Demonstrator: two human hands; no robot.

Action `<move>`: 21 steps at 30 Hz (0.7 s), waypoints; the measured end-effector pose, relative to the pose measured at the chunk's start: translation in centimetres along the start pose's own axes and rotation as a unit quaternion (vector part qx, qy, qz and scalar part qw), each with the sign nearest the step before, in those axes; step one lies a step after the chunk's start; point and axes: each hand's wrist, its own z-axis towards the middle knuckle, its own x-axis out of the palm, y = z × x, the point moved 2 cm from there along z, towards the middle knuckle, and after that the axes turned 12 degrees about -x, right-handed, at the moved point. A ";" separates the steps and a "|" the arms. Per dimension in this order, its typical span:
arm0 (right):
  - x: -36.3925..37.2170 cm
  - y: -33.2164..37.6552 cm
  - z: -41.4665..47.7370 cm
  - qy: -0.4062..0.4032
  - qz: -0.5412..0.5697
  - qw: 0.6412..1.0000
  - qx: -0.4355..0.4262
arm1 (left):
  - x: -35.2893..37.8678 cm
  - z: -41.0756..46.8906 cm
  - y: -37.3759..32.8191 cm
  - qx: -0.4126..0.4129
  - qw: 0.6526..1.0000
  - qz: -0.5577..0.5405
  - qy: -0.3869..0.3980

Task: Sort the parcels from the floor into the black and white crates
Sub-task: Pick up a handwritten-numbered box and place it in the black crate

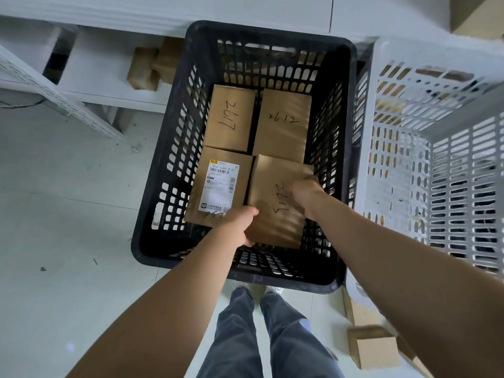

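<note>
A black crate (pixel 163 236) stands on the floor in front of me. Three brown parcels lie flat in it: one marked 2617 (pixel 230 118), one marked 2612 (pixel 282 124) and one with a white shipping label (pixel 221 186). A fourth brown parcel (pixel 275 211) with handwritten digits sits tilted at the crate's near right. My left hand (pixel 238 227) grips its near left edge and my right hand (pixel 306 192) grips its right edge. A white crate (pixel 362 148) stands right beside the black one; its inside is mostly hidden.
More brown parcels (pixel 373 346) lie on the floor at the lower right, next to my legs. White shelving (pixel 62 110) stands at the upper left, with small boxes (pixel 144 68) behind the black crate. Pale floor stretches to the left.
</note>
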 end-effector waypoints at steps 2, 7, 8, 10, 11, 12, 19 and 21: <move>0.5 -0.7 0.7 0.006 -0.035 0.999 0.004 | 0.0 0.1 0.0 -0.004 1.000 -0.016 0.002; 1.4 -1.5 0.4 0.073 -0.394 0.914 -0.058 | 0.1 0.3 -0.1 -0.020 1.000 -0.005 -0.001; 1.2 -1.3 0.9 0.037 -0.281 0.959 -0.017 | 0.1 0.3 -0.1 -0.020 1.000 0.001 -0.004; 0.7 -1.0 0.5 -0.009 -0.162 0.987 0.016 | 0.1 0.3 -0.1 -0.016 1.000 0.008 -0.004; 0.9 -0.5 0.0 0.027 -0.215 0.976 0.013 | 0.1 0.4 -0.2 -0.014 1.000 0.006 -0.003; 1.0 -0.3 -0.4 0.072 -0.320 0.944 -0.036 | 0.0 0.4 -0.1 -0.013 1.000 0.002 0.000; 1.0 0.3 -0.7 0.126 -0.467 0.875 -0.039 | -1.1 1.0 0.3 0.006 1.000 -0.025 0.006; 1.0 0.2 -0.3 0.111 -0.359 0.926 0.018 | -1.2 1.0 0.3 0.004 1.000 -0.019 0.006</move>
